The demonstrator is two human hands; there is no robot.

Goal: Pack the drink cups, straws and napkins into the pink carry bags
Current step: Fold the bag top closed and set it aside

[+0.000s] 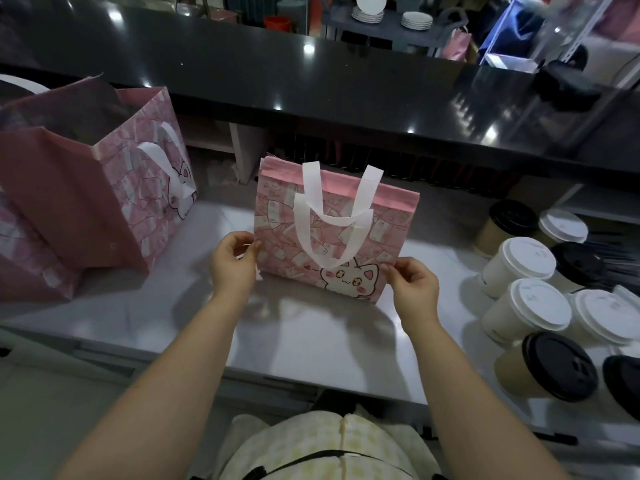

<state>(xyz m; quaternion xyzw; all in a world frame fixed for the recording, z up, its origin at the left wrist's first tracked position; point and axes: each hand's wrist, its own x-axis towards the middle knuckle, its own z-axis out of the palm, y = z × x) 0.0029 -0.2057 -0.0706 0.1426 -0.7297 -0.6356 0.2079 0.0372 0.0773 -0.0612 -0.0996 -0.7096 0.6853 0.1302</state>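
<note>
On the white counter (311,341), an opened pink bag (104,202) stands at nine o'clock, and a flat pink carry bag (332,237) is upright at centre. Lidded cups (526,306) wait at three o'clock. Our left grip (233,265) and right grip (414,285) each pinch one side edge of the flat bag. We judge we're opening it, so next we must spread its mouth.

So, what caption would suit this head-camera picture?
The left hand and right hand pinch a flat pink carry bag by its sides, lidded cups beside it.
</note>
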